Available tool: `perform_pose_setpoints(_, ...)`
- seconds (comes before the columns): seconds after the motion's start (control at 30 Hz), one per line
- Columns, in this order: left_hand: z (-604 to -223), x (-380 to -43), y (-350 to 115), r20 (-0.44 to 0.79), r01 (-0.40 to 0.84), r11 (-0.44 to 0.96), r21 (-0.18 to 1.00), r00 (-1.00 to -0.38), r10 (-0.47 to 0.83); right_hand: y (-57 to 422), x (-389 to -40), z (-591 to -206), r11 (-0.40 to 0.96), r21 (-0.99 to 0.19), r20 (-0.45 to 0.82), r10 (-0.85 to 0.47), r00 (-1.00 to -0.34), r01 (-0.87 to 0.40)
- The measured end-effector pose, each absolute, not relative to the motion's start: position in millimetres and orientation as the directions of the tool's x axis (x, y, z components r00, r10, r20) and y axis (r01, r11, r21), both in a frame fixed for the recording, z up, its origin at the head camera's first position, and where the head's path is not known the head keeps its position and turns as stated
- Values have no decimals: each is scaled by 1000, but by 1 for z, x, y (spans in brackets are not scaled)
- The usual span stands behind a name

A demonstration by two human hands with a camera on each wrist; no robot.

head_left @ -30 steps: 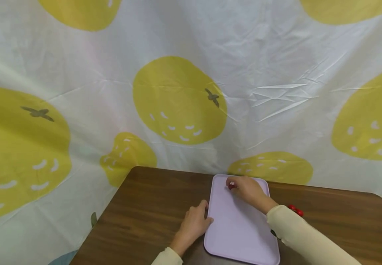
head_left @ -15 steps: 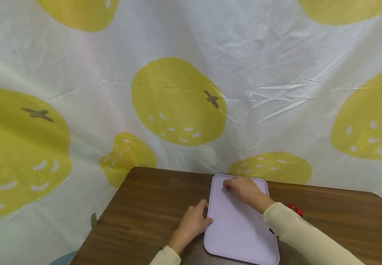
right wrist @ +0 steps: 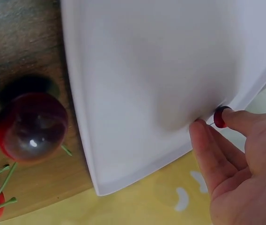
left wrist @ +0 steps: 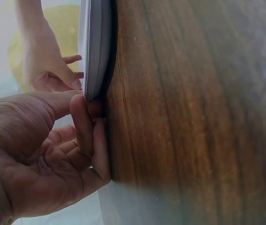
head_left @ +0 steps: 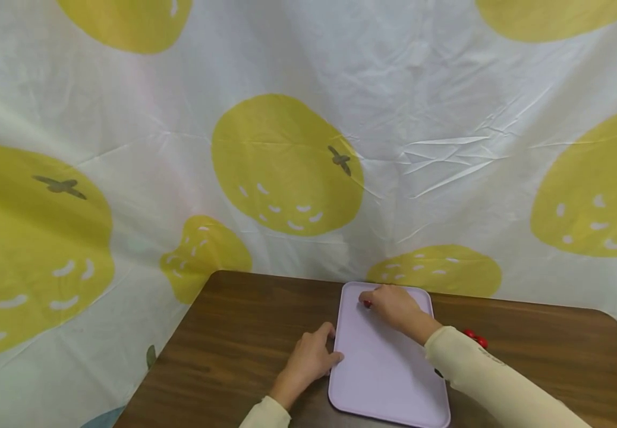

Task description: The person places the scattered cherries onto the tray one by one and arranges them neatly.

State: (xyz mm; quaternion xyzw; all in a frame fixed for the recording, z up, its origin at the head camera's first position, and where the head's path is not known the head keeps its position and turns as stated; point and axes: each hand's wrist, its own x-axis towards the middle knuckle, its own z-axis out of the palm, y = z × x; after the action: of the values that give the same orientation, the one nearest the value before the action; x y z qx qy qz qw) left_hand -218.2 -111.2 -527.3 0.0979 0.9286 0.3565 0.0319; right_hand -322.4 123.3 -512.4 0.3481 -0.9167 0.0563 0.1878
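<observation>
A lilac tray (head_left: 389, 380) lies lengthwise on the wooden table. Near its far end, my right hand (head_left: 396, 306) has a small dark red cherry (right wrist: 219, 117) between thumb and fingers, low over the tray surface. The thumb touches the cherry, and a thin stem shows toward the fingertips. My left hand (head_left: 311, 358) grips the tray's left edge, thumb at the rim and fingers curled against the side in the left wrist view. Right of the tray lie more red cherries (head_left: 475, 339); up close in the right wrist view, a larger dark cherry (right wrist: 32, 127) shows among them.
The brown wooden table (head_left: 255, 321) reaches to a white cloth (head_left: 431, 101) with yellow fruit prints, hung behind it. The tray's far edge sits close to this cloth. My right sleeve (head_left: 493, 374) crosses the tray's right edge.
My right hand has moved slightly left over the tray with the cherry. My left hand keeps its place at the tray's edge.
</observation>
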Motion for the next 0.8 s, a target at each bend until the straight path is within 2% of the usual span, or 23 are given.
perform_pose_setpoints(0.27,-530,-220,-111,15,173,735,656,-976,216,131,-313,-514,743,-22,372,-615,-696,-669)
perform_pose_setpoints(0.8,-528,-218,-110,12,166,727,667,-977,213,179,-237,-484,860,-82,342,-450,-825,-503)
